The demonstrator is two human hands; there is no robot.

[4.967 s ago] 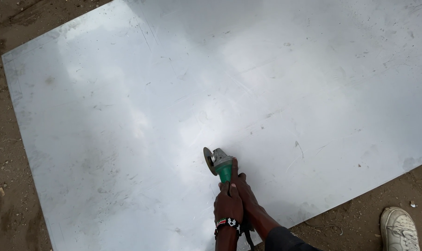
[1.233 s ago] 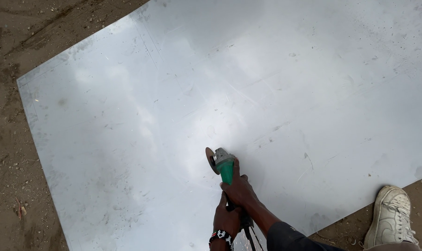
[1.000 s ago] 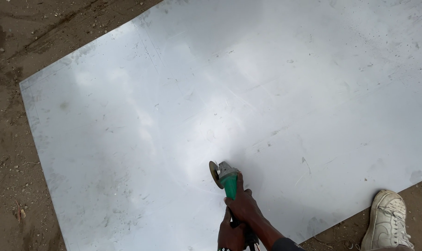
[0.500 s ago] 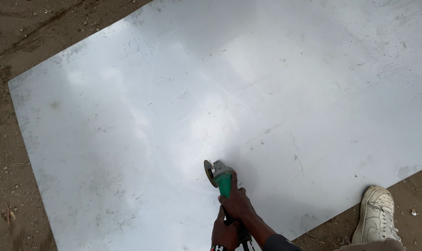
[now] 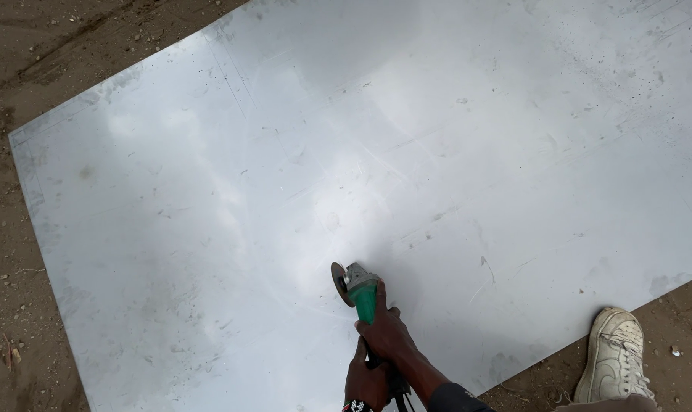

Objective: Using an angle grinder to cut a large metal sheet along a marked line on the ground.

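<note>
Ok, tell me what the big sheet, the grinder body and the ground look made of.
Sheet: looks like bare metal, perhaps steel or aluminium; dull silver, hazily reflective, finely scratched.
Grinder: green body probably moulded plastic, grey head apparently cast metal, dark disc likely abrasive. Right hand and left hand grip it.
Ground: packed brown earth with small stones.

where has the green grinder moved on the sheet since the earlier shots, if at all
No clear move. The grinder sits as far from the left corner of the metal sheet as before; the view shifts.
</note>
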